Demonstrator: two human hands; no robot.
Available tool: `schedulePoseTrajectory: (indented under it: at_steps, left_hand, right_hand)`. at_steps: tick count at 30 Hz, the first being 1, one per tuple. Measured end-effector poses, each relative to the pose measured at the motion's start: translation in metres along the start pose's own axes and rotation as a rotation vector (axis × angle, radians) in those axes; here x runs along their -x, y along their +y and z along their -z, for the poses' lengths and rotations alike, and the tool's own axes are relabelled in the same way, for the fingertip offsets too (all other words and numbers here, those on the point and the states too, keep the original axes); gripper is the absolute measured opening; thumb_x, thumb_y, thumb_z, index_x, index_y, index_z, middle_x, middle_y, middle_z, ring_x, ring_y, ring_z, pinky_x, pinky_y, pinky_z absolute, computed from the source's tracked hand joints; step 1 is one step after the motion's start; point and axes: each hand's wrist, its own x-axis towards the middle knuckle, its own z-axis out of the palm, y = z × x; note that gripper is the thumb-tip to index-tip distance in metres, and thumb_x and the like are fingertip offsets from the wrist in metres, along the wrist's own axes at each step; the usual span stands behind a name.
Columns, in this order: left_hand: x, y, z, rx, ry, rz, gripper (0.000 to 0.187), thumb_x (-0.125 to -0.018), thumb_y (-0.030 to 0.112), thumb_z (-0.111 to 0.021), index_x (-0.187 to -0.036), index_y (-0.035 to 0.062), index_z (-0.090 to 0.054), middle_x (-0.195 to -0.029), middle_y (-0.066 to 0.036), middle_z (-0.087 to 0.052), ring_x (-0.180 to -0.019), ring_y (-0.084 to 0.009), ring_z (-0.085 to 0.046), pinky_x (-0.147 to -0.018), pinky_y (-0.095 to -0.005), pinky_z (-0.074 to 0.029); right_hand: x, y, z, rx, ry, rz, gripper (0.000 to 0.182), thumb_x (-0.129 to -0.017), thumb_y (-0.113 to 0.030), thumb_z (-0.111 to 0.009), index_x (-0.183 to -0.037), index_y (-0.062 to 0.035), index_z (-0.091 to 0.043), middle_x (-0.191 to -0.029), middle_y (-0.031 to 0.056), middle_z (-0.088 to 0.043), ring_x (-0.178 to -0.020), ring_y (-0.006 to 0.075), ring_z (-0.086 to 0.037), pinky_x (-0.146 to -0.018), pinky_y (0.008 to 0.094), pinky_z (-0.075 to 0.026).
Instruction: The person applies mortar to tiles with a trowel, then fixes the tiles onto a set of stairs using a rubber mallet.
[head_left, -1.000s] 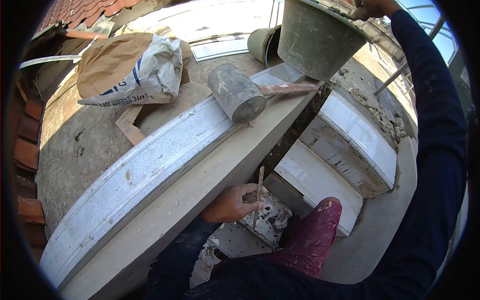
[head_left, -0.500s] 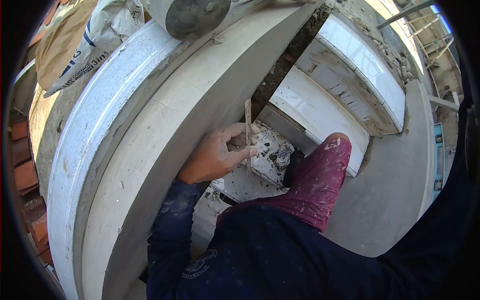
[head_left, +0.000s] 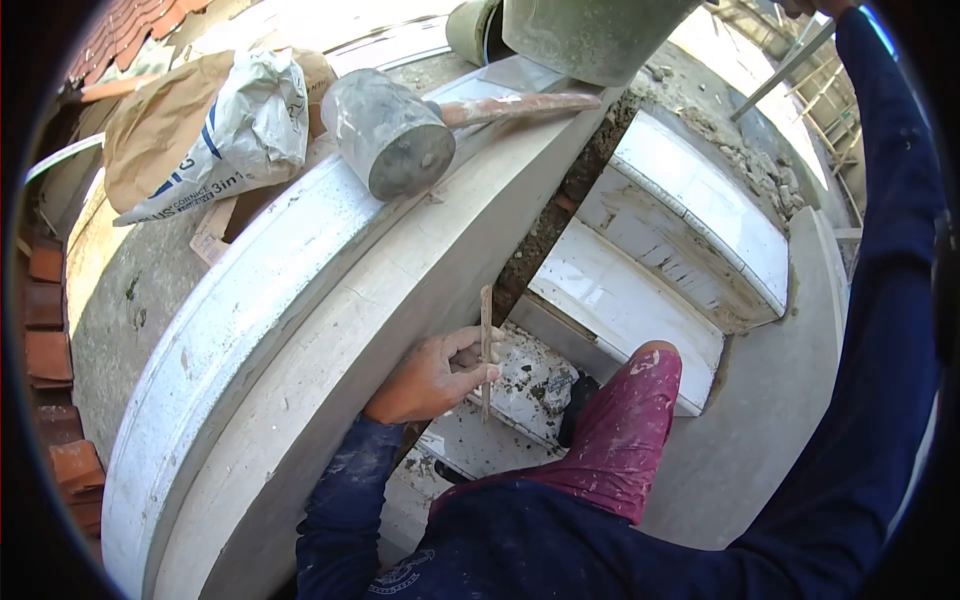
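My left hand [head_left: 425,378] is closed in a pinch on a thin, dusty stick [head_left: 486,335], held upright above the stair treads. It may be a pencil, but the dust hides its kind. Beside that hand runs a curved plastered wall [head_left: 330,375]. My right hand [head_left: 805,6] shows only in part at the top right edge, by the upper end of a grey metal bar [head_left: 785,68]. The frame cuts off its fingers, so its grip is hidden. A rubber mallet [head_left: 385,130] with a wooden handle lies on the wall top.
White-tiled steps [head_left: 630,285] climb towards the upper right, and rubble litters the lower treads [head_left: 480,440]. A bucket [head_left: 590,40] stands at the wall's far end. A crumpled adhesive bag [head_left: 255,120] lies left of the mallet. Roof tiles [head_left: 50,355] line the left edge.
My right arm, previously low at the right, now reaches up to the top right. The view has tilted up, bringing the whole mallet and the bucket into sight. The left hand keeps the stick.
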Motion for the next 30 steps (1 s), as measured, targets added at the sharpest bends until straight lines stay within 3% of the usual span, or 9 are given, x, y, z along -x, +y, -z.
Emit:
schedulePoseTrajectory:
  at_steps: [6,7,9,14,18,21,24,28,30]
  left_hand:
    - [-0.002,-0.012,-0.001,0.087,-0.012,-0.072,0.043,-0.097,0.013,-0.066,-0.134,-0.006,-0.055,-0.107,-0.008,-0.07,-0.098,-0.0144,-0.067,-0.088,-0.0282,-0.053]
    - [-0.001,-0.011,-0.001,0.136,-0.013,-0.047,0.044,-0.097,0.014,-0.066,-0.135,-0.0065,-0.054,-0.108,-0.009,-0.07,-0.099,-0.0151,-0.067,-0.088,-0.0283,-0.054]
    - [0.0,-0.008,-0.004,0.238,-0.021,0.004,0.046,-0.099,0.015,-0.064,-0.136,-0.0075,-0.051,-0.109,-0.01,-0.07,-0.1,-0.0164,-0.068,-0.088,-0.0287,-0.056]
    - [-0.01,-0.006,-0.022,0.467,0.013,-0.013,0.045,-0.101,0.019,-0.061,-0.137,-0.0065,-0.051,-0.111,-0.012,-0.069,-0.101,-0.0187,-0.069,-0.089,-0.0321,-0.059]
    - [-0.02,0.0,-0.044,0.722,0.053,-0.021,0.042,-0.102,0.018,-0.058,-0.136,-0.0059,-0.052,-0.107,-0.01,-0.065,-0.1,-0.0189,-0.068,-0.086,-0.0335,-0.061]
    - [-0.02,-0.003,-0.051,0.738,0.103,0.007,0.036,-0.103,0.017,-0.056,-0.131,-0.0058,-0.055,-0.102,-0.007,-0.064,-0.095,-0.0171,-0.067,-0.083,-0.0332,-0.062]
    - [-0.022,-0.01,-0.048,0.668,0.091,0.014,0.032,-0.103,0.017,-0.057,-0.126,-0.0056,-0.059,-0.101,-0.007,-0.065,-0.091,-0.0156,-0.068,-0.081,-0.0329,-0.062]
    - [-0.016,-0.012,-0.052,0.664,0.056,0.07,0.029,-0.101,0.016,-0.059,-0.121,-0.0053,-0.062,-0.101,-0.007,-0.067,-0.087,-0.0149,-0.069,-0.079,-0.0324,-0.062]
    - [-0.011,-0.007,-0.053,0.648,0.027,0.086,0.029,-0.101,0.016,-0.06,-0.12,-0.0052,-0.063,-0.103,-0.008,-0.068,-0.087,-0.0149,-0.069,-0.078,-0.0325,-0.063]
  right_hand:
    - [0.055,0.041,-0.005,-0.467,0.148,-0.102,0.052,-0.102,-0.049,-0.053,-0.113,-0.0007,-0.068,-0.072,0.0016,-0.061,-0.057,0.006,-0.057,-0.045,0.0214,-0.044]
    - [0.061,0.051,-0.018,-0.524,0.268,-0.046,0.053,-0.1,-0.054,-0.055,-0.113,-0.0032,-0.067,-0.059,-0.0022,-0.052,-0.04,0.0051,-0.045,-0.036,0.0212,-0.035]
    - [0.105,0.035,-0.031,-0.678,0.251,-0.066,0.054,-0.1,-0.053,-0.055,-0.112,-0.0015,-0.066,-0.061,-0.0011,-0.054,-0.043,0.0053,-0.047,-0.039,0.0205,-0.037]
    - [0.226,0.005,-0.133,-0.996,0.268,-0.094,0.051,-0.1,-0.048,-0.058,-0.104,0.002,-0.065,-0.069,0.005,-0.06,-0.053,0.0086,-0.055,-0.044,0.0238,-0.043]
    - [0.323,-0.014,-0.238,-0.977,0.158,-0.146,0.041,-0.098,-0.038,-0.063,-0.1,0.0023,-0.068,-0.075,0.0066,-0.064,-0.057,0.0108,-0.057,-0.054,0.0238,-0.045]
    - [0.387,-0.04,-0.304,-0.961,0.137,-0.27,0.043,-0.094,-0.035,-0.069,-0.111,0.0046,-0.069,-0.078,0.0077,-0.066,-0.066,0.0112,-0.059,-0.062,0.0242,-0.046]
    - [0.425,-0.052,-0.361,-0.759,0.288,-0.294,0.046,-0.09,-0.03,-0.074,-0.117,0.0058,-0.068,-0.086,0.0113,-0.069,-0.078,0.0167,-0.064,-0.075,0.03,-0.05]
    - [0.444,-0.087,-0.388,-0.625,0.412,-0.347,0.047,-0.086,-0.024,-0.078,-0.121,0.0045,-0.067,-0.098,0.014,-0.071,-0.092,0.0223,-0.066,-0.088,0.0354,-0.05]
    - [0.446,-0.094,-0.395,-0.504,0.462,-0.329,0.045,-0.082,-0.021,-0.079,-0.121,-0.0012,-0.069,-0.103,0.0132,-0.07,-0.094,0.026,-0.066,-0.088,0.0369,-0.049]
